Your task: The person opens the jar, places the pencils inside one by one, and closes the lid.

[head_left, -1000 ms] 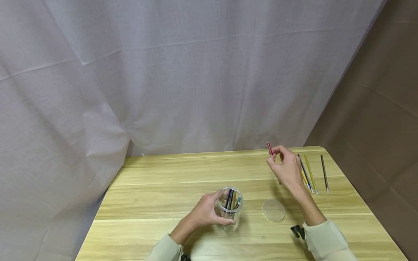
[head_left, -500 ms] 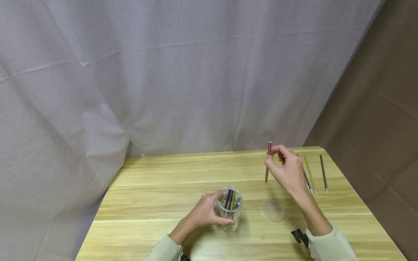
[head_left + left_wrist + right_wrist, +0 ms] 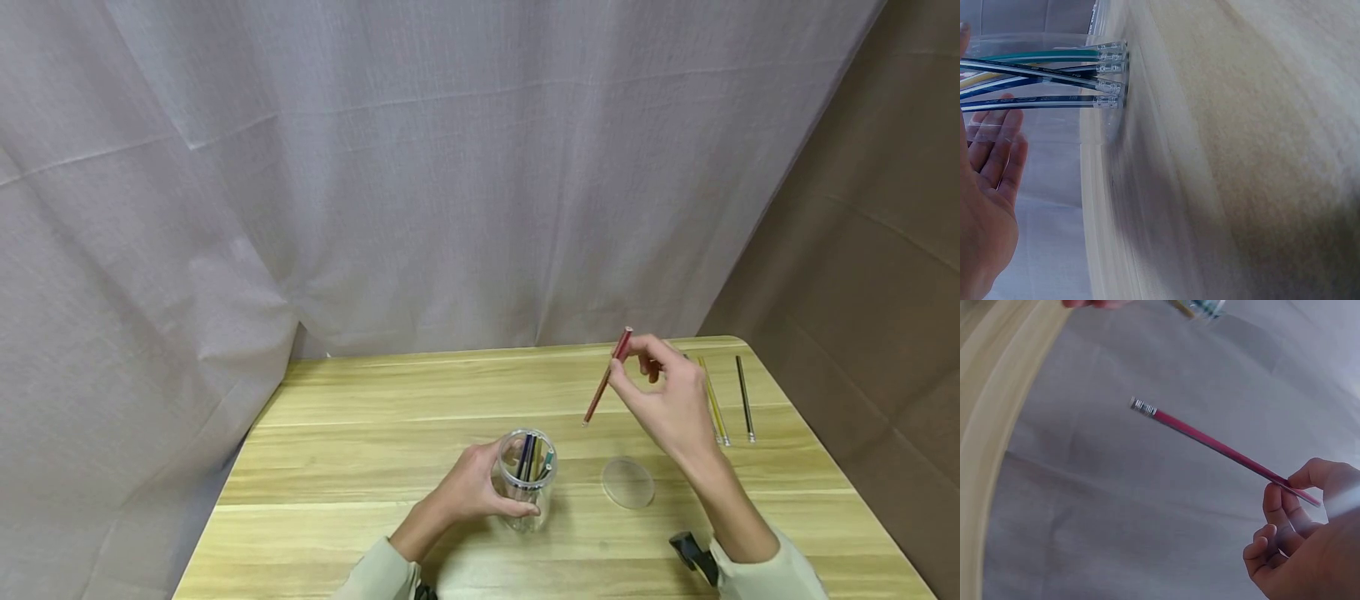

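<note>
My left hand grips a clear plastic jar that stands upright on the table, thumb in front and fingers behind. Several pencils stand in the jar with their eraser ends at the bottom, as the left wrist view shows. Between thumb and fingertips my right hand pinches a red pencil near one end, up in the air. That pencil slants, its metal-banded eraser end low and toward the jar. A round clear lid lies on the table between the jar and my right forearm.
Beyond my right hand, a yellow pencil and a black pencil lie on the wooden table; another is partly hidden by the hand. Grey cloth hangs behind the table, brown cloth at the right.
The red pencil has turned in my right hand, from mostly hidden to slanting with its eraser end swung left toward the jar. My left hand and the jar stay in place.
</note>
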`<state>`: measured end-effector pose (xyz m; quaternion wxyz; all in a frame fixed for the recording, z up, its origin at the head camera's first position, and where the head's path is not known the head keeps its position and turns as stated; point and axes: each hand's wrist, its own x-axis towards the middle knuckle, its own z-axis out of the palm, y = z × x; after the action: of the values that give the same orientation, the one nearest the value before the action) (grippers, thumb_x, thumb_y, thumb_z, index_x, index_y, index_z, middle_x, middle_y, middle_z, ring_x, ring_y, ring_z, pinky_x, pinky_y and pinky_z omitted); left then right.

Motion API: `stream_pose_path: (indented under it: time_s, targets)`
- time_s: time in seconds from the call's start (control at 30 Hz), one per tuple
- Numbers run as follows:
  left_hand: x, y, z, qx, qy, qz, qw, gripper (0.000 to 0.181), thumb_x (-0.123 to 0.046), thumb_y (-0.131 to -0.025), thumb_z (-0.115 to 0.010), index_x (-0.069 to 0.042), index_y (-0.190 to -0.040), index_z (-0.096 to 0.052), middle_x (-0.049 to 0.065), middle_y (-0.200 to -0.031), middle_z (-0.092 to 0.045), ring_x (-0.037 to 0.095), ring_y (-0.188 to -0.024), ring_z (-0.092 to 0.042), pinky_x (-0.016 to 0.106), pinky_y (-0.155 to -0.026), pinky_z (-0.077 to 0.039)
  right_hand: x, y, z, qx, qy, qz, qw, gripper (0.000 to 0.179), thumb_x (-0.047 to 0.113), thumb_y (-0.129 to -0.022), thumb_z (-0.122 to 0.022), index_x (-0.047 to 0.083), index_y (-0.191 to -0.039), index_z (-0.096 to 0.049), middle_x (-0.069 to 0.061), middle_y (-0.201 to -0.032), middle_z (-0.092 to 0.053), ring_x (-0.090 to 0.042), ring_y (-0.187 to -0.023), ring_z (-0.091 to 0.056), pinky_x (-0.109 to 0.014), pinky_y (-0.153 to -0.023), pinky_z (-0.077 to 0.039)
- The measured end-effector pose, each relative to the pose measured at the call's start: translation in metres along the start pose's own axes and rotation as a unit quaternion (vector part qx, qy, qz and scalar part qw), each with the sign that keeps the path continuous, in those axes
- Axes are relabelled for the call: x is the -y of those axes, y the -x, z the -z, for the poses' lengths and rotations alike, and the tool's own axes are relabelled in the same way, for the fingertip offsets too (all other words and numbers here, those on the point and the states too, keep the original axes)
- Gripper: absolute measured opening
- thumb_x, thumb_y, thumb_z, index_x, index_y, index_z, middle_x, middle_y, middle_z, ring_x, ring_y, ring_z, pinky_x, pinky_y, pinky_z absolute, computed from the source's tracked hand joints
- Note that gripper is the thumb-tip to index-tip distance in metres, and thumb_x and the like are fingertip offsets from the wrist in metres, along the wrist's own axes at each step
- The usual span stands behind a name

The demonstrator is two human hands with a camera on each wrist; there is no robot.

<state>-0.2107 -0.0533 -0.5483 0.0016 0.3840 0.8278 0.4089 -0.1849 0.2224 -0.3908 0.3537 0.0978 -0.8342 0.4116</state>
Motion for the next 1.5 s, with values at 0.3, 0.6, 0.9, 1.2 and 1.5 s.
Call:
stream_pose_path:
  time_s: [0.3,0.6,0.9,1.2,1.5]
  targets:
    - [-0.001,0.001,0.000,0.003,-0.005,0.007,1.0000,0.094,-0.045,-0.072,-0.098,-0.015,-0.150,-0.055,0.004,-0.124,-0.075,0.012,-0.111,-0.070,0.036,-0.103,-0.055,0.023,0.005,0.011,0.012,-0.055,0.009,0.9984,0.023,-0.007,-0.085,-0.078,0.013,-0.093,-0.071,0.002,-0.077,-0.051,-0.012,-0.075,-0.048,-0.026,-0.068,-0.037]
    - [-0.001,0.000,0.000,-0.003,-0.009,-0.005,0.9999,0.093,-0.045,-0.071,-0.099,-0.015,-0.148,-0.057,0.003,-0.121,-0.076,0.012,-0.108,-0.070,0.034,-0.101,-0.056,0.041,0.007,0.016,0.025,-0.120,0.014,0.9923,0.022,-0.012,-0.086,-0.077,0.008,-0.094,-0.071,-0.005,-0.078,-0.054,-0.015,-0.076,-0.051,-0.024,-0.071,-0.042]
    - [0.000,0.000,0.000,-0.001,-0.003,-0.004,1.0000,0.093,-0.043,-0.071,-0.099,-0.018,-0.149,-0.055,0.002,-0.122,-0.076,0.012,-0.109,-0.070,0.034,-0.102,-0.055,0.047,0.016,0.007,0.039,-0.181,0.007,0.9827,0.025,-0.017,-0.084,-0.074,0.005,-0.098,-0.075,-0.004,-0.078,-0.057,-0.017,-0.074,-0.050,-0.025,-0.068,-0.042]
    - [-0.001,0.000,-0.001,-0.004,0.003,-0.006,1.0000,0.092,-0.043,-0.071,-0.099,-0.021,-0.149,-0.056,-0.003,-0.118,-0.076,0.008,-0.107,-0.070,0.031,-0.101,-0.056,0.038,0.033,-0.018,0.086,-0.176,-0.007,0.9806,0.030,-0.015,-0.085,-0.075,0.010,-0.100,-0.075,-0.002,-0.083,-0.069,-0.016,-0.072,-0.052,-0.024,-0.064,-0.042]
    - [0.000,0.000,-0.001,-0.008,0.004,-0.012,0.9999,0.090,-0.042,-0.071,-0.099,-0.022,-0.147,-0.056,-0.004,-0.115,-0.077,0.006,-0.105,-0.070,0.029,-0.098,-0.056,0.025,0.050,-0.037,0.131,-0.170,-0.028,0.9763,0.035,-0.013,-0.085,-0.075,0.018,-0.100,-0.075,0.003,-0.091,-0.073,-0.021,-0.072,-0.054,-0.026,-0.063,-0.045]
